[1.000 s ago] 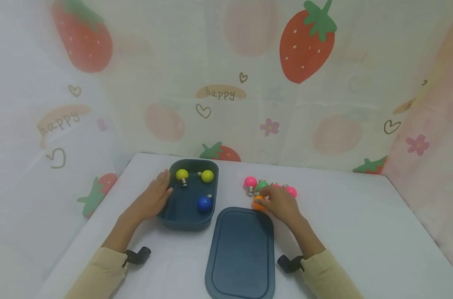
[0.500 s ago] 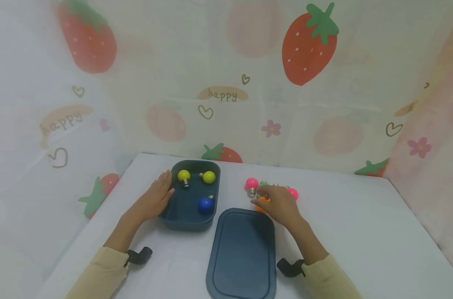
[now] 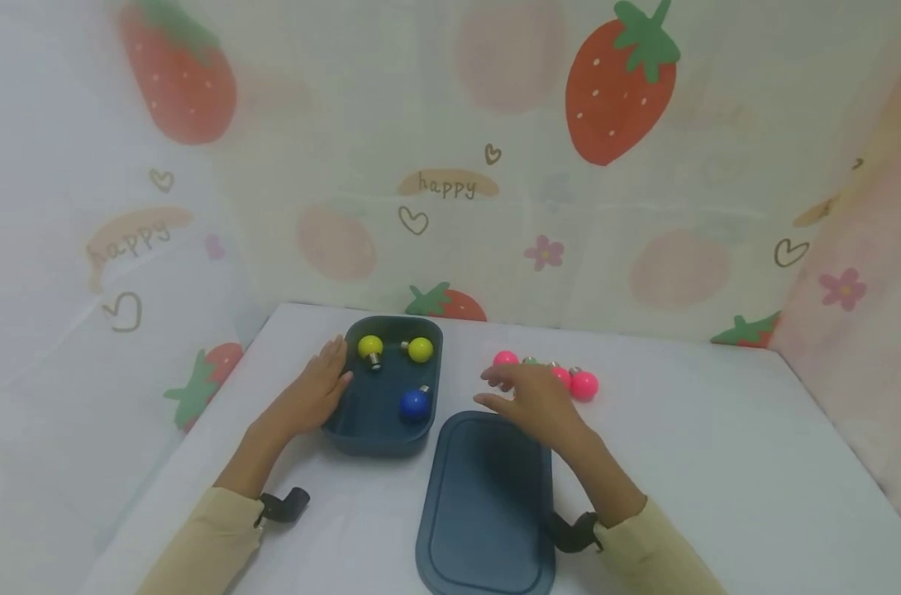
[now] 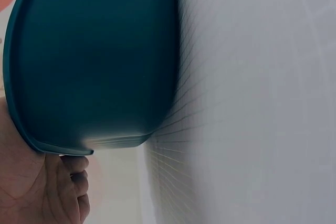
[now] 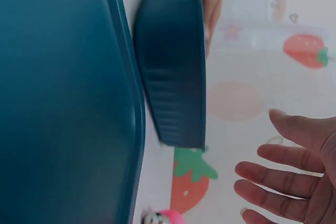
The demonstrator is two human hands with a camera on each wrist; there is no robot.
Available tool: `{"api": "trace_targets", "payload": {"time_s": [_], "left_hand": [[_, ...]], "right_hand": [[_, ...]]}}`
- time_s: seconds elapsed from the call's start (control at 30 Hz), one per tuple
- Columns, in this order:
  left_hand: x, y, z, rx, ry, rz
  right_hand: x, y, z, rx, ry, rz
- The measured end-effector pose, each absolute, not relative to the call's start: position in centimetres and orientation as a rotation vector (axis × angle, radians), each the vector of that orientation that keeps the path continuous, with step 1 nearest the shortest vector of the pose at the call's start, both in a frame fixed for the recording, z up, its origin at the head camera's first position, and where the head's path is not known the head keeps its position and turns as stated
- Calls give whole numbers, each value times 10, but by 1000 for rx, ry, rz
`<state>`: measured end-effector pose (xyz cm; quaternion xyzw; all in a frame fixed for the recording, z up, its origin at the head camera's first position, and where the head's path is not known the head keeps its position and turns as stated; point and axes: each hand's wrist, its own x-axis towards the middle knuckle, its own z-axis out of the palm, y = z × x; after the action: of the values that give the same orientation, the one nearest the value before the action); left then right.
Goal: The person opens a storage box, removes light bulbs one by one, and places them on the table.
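My left hand (image 3: 317,388) rests along the left rim of a dark blue plastic box (image 3: 393,445), its fingers fairly straight. Two yellow bulbs (image 3: 370,347) and a blue bulb (image 3: 414,405) lie inside the box. My right hand (image 3: 537,402) hovers beyond the far end of a flat blue lid (image 3: 488,512), and the right wrist view shows its fingers (image 5: 278,179) spread with nothing between them. Behind that hand are pink bulbs (image 3: 585,386) and a green bulb (image 3: 530,361), partly covered by it. The orange bulb is hidden from view.
Box and lid stand close together on a white-covered table (image 3: 703,463). A pale cloth wall (image 3: 614,215) printed with strawberries rises behind and at both sides. Black wrist cameras (image 3: 574,533) stick out from both wrists.
My right hand has moved slightly left and its fingers have spread apart from the orange bulb, which the hand now covers. My left hand stays on the box.
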<state>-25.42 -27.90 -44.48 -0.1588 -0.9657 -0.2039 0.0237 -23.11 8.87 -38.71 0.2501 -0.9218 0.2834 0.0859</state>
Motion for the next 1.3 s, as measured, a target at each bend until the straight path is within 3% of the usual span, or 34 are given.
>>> {"api": "trace_targets", "payload": {"time_s": [0.7, 1.3], "left_hand": [[-254, -280, -446, -467, -3014, -644], [-252, -279, -441, -491, -2993, -636]], "right_hand": [[-248, 29, -362, 1064, -2889, 677], [-264, -13, -369, 1249, -2893, 369]]}}
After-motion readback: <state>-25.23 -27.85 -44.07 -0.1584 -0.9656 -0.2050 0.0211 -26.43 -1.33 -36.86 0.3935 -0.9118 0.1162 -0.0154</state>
